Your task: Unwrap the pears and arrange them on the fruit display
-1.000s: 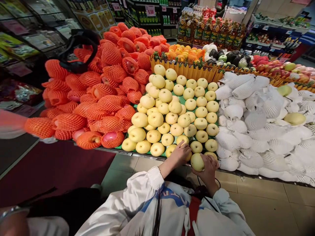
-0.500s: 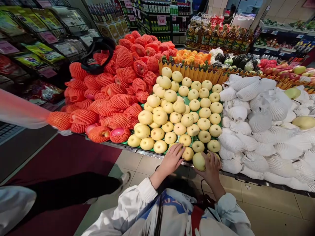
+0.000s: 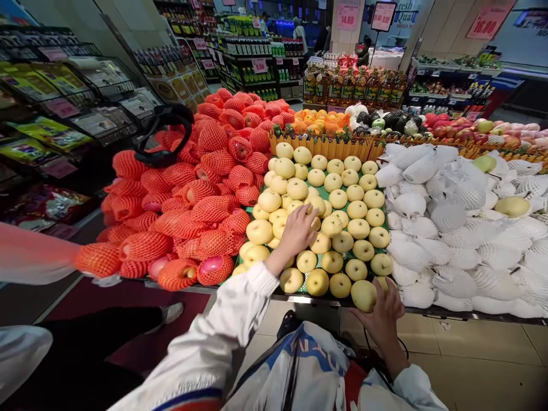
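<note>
Showing pale yellow: round fruit (image 3: 363, 297)

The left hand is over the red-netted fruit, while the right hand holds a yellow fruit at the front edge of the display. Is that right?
Not quite: the head view shows the left hand over the loose yellow fruits, not the red-netted fruit. The right hand does hold a yellow fruit at the display's front edge.

One left hand (image 3: 295, 231) and one right hand (image 3: 382, 314) of mine, over forty yellow pears (image 3: 343, 241), dozens of red-netted fruits (image 3: 213, 208), dozens of white-netted fruits (image 3: 466, 231), two bare ones (image 3: 512, 206) among these, one black loop (image 3: 156, 158)
</note>
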Tool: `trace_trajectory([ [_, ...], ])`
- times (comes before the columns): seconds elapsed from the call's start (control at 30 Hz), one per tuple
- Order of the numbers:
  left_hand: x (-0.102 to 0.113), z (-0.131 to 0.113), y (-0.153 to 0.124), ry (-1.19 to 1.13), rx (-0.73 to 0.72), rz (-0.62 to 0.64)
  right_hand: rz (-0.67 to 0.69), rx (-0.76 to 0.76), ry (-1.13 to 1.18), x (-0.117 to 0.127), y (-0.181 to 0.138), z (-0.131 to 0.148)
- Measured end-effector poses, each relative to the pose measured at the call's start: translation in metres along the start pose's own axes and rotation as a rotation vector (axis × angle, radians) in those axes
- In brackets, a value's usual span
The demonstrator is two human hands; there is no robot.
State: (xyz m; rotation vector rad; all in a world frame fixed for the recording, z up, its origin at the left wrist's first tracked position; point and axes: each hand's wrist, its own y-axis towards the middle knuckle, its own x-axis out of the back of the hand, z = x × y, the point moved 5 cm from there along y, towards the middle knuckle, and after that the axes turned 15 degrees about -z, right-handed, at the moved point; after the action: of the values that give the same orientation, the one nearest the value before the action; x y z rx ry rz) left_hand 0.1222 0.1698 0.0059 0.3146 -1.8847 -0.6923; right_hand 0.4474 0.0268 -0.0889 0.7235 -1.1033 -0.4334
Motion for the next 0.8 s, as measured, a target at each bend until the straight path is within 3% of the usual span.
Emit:
trace_trajectory([
  [0.1, -0.026, 0.016, 0.072, 0.175, -0.125, 0.294, -0.012, -0.039, -0.045, -0.001, 0.003, 0.015],
  [0.17, -0.037, 0.022, 0.106, 0.197, -0.173, 0.389, -0.02, -0.064, -0.072, -0.001, 0.002, 0.022],
  [0.4, -0.06, 0.029, 0.173, 0.261, -0.213, 0.374, -0.024, -0.199, -0.152, 0.0, -0.016, 0.024],
  [0.63, -0.099, 0.021, 0.208, 0.321, -0.26, 0.497, -0.004, -0.367, -0.244, 0.003, -0.018, 0.021],
  [0.73, -0.091, 0.011, 0.198, 0.315, -0.264, 0.45, 0.01, -0.359, -0.242, 0.003, -0.016, 0.019],
  [0.8, -0.079, -0.002, 0.177, 0.286, -0.291, 0.381, 0.02, -0.333, -0.232, 0.002, -0.016, 0.016],
])
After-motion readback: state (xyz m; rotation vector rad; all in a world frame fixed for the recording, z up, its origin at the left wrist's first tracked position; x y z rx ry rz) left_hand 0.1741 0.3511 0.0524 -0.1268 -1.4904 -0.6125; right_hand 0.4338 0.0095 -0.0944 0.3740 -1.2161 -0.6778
